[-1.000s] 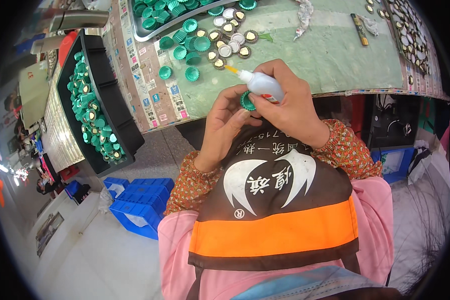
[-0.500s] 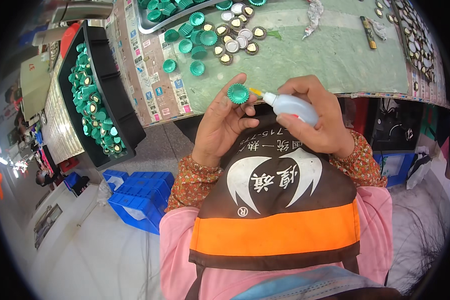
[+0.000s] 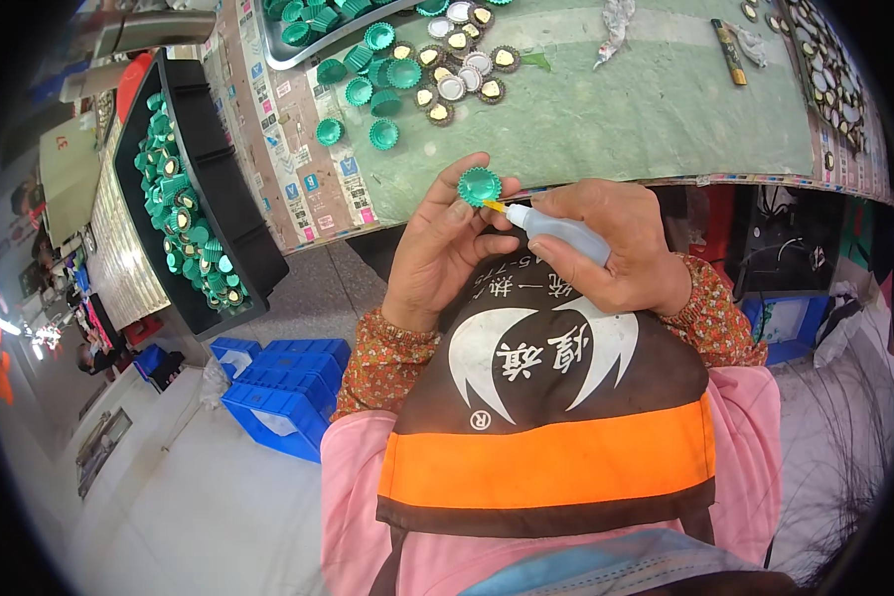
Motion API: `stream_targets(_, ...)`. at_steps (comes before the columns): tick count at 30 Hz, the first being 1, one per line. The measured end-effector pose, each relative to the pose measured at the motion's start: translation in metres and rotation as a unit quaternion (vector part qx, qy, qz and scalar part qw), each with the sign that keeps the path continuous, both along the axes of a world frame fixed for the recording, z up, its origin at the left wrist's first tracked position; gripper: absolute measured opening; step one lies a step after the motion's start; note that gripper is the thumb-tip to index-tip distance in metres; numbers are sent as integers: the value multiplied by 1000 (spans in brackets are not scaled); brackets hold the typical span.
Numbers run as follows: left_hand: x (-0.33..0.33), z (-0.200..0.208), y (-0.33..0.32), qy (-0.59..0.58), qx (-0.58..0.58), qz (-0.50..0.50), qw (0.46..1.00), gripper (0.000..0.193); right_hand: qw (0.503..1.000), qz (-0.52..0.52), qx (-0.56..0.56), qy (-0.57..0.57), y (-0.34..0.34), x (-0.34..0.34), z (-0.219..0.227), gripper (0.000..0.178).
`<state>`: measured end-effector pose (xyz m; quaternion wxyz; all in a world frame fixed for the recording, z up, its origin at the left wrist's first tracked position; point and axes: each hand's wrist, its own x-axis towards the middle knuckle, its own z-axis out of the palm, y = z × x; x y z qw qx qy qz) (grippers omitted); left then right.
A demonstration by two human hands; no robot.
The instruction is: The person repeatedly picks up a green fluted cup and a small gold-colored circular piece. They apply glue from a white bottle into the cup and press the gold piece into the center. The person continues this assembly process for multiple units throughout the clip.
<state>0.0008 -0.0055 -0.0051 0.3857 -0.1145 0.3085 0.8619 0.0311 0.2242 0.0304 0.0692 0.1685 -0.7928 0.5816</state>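
Note:
Between the fingers of my left hand (image 3: 437, 238) a small green fluted cup (image 3: 479, 186) is pinched, its hollow side turned up. My right hand (image 3: 611, 238) is wrapped round a pale squeeze bottle (image 3: 564, 236) that tilts down to the left. The bottle's yellow tip (image 3: 494, 206) is at the lower rim of the cup; whether it touches cannot be made out. Beyond my hands on the table lie loose green cups (image 3: 383, 134) and several small round brown-rimmed discs (image 3: 492, 90) with cream centres, some showing silvery backs.
A metal tray (image 3: 290, 57) of green cups stands at the table's far left. Left of the table is a black bin (image 3: 230, 199) holding cups with discs. A marker-like tube (image 3: 730, 52) and crumpled white wrap (image 3: 616, 30) lie farther back. Blue crates (image 3: 286, 382) stand on the floor.
The bottle and my right hand have moved down and left, bringing the tip from the cup's right side to its lower rim. The cup has shifted slightly up and right.

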Motion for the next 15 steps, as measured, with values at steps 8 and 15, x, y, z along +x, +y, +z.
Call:
stream_targets(8, 1, 1, 2, 12, -18, -6, 1000, 53, 1000, -9, 7, 17, -2, 0, -4, 24)
stream_targets(15, 3, 2, 5, 20, -58, -12, 998, 46, 1000, -2, 15, 1, 1, 2, -6, 24)
